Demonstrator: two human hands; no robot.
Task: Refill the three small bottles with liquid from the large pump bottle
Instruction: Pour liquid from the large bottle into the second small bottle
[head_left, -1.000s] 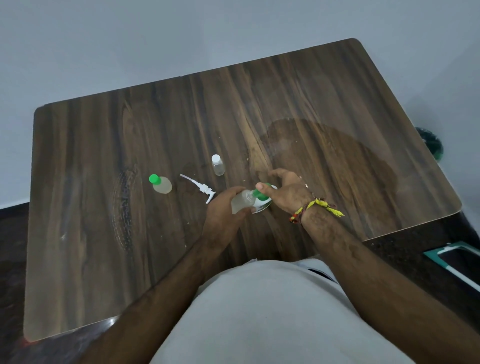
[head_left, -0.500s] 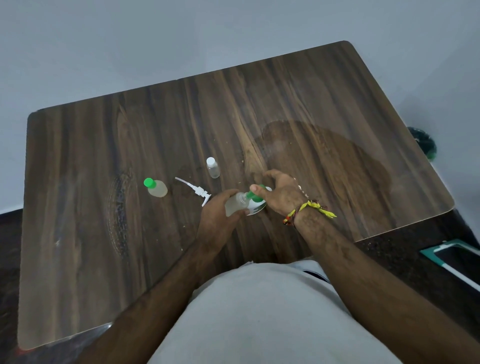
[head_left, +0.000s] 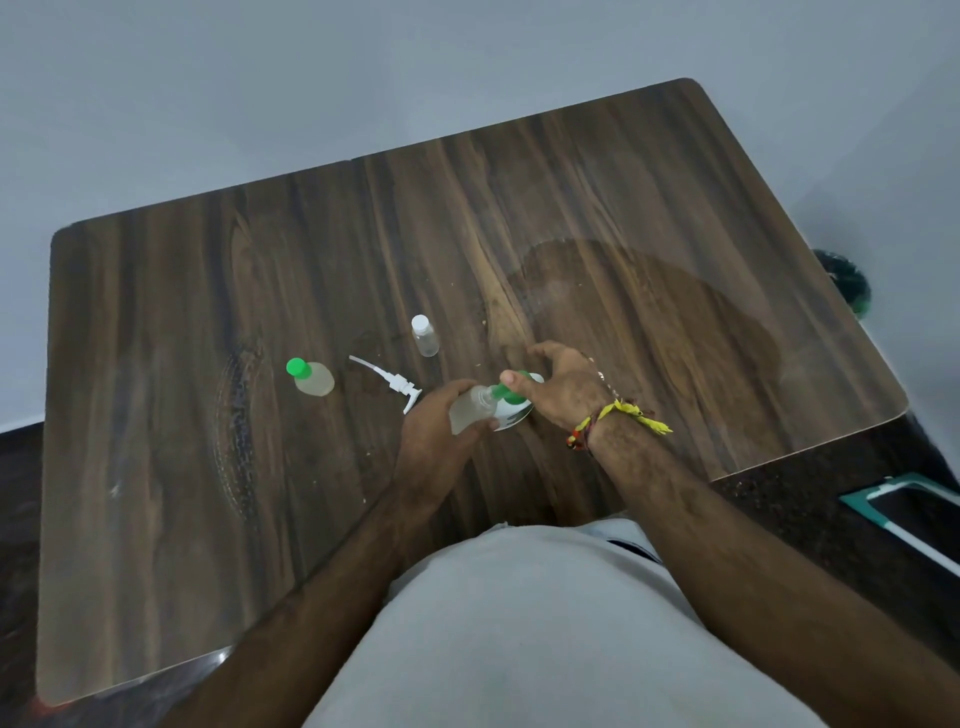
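Observation:
My left hand (head_left: 439, 428) grips a small clear bottle (head_left: 470, 410), tilted with its neck pointing right. My right hand (head_left: 563, 387) pinches the green cap (head_left: 506, 392) at that neck with thumb and fingers. Just under both hands a white, partly hidden object (head_left: 514, 415) shows; I cannot tell whether it is the large bottle. Its white pump head (head_left: 389, 383) lies loose on the table to the left. A small bottle with a green cap (head_left: 312, 378) stands further left. Another small clear bottle with a white cap (head_left: 425, 336) stands behind the pump head.
The dark wooden table (head_left: 208, 467) has a large wet-looking patch (head_left: 665, 312) on its right half. A dark green object (head_left: 847, 283) lies on the floor past the right edge. A teal and white item (head_left: 904, 501) lies lower right.
Both hands stay together on the small bottle and its green cap, which turns slightly under my right fingers. The camera view has shifted a little.

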